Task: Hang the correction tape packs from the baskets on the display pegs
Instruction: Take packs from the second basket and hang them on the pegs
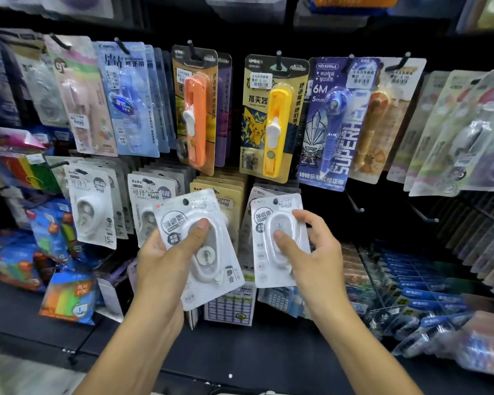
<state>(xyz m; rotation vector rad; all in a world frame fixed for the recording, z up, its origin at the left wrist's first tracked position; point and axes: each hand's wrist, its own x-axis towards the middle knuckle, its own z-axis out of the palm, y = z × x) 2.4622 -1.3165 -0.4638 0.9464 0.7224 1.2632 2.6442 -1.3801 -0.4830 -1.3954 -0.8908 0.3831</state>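
My left hand (166, 260) grips a white correction tape pack (211, 269), thumb pressed on its clear blister, the card tilted to the left. My right hand (314, 252) holds a second white correction tape pack (264, 269) upright, thumb on the blister and fingers curled round its right edge. This pack sits in front of a row of like packs (261, 195) hanging on a lower peg. Two bare pegs (354, 203) (424, 215) stick out to the right of it. No basket shows in view.
Upper pegs carry an orange clip pusher pack (196, 109), a yellow one (274, 118) and a blue pen-type tape pack (331, 124). More white tape packs (94, 206) hang at lower left. Blue boxes (419, 292) fill the lower right shelf. A dark shelf edge (240, 352) runs below.
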